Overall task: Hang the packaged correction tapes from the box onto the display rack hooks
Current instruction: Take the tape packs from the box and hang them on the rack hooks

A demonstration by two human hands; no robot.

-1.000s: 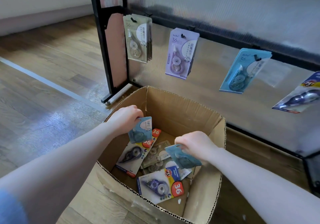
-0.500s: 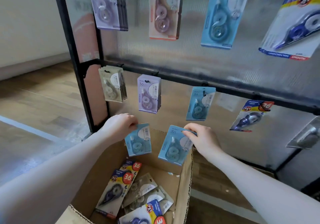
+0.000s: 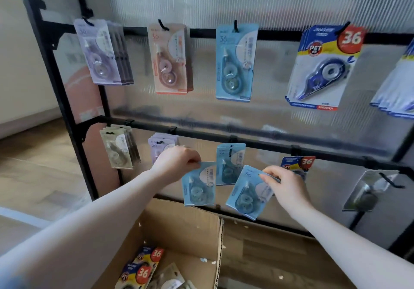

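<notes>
My left hand (image 3: 178, 162) pinches the top corner of a light blue correction tape pack (image 3: 198, 184), held upright in front of the rack's lower rail (image 3: 257, 142). My right hand (image 3: 285, 185) grips a second light blue pack (image 3: 245, 193), tilted, just right of the first. Both packs hang in the air below and beside the blue packs (image 3: 230, 163) that sit on a lower hook. The open cardboard box (image 3: 183, 223) stands under my arms with several blue-and-yellow packs (image 3: 143, 266) lying in it.
The black rack frame (image 3: 56, 64) carries an upper row of purple (image 3: 100, 53), pink (image 3: 170, 58), blue (image 3: 235, 62) and blue-and-yellow packs (image 3: 324, 67). Lower hooks hold beige (image 3: 118, 147), purple (image 3: 160, 146) and blue-and-yellow packs (image 3: 299, 162). A bare hook (image 3: 391, 181) sticks out at right. Wooden floor lies around.
Both hands lifted a blue pack each out of the box and raised them to the lower row of hooks. The view tilted up from the box to the rack.
</notes>
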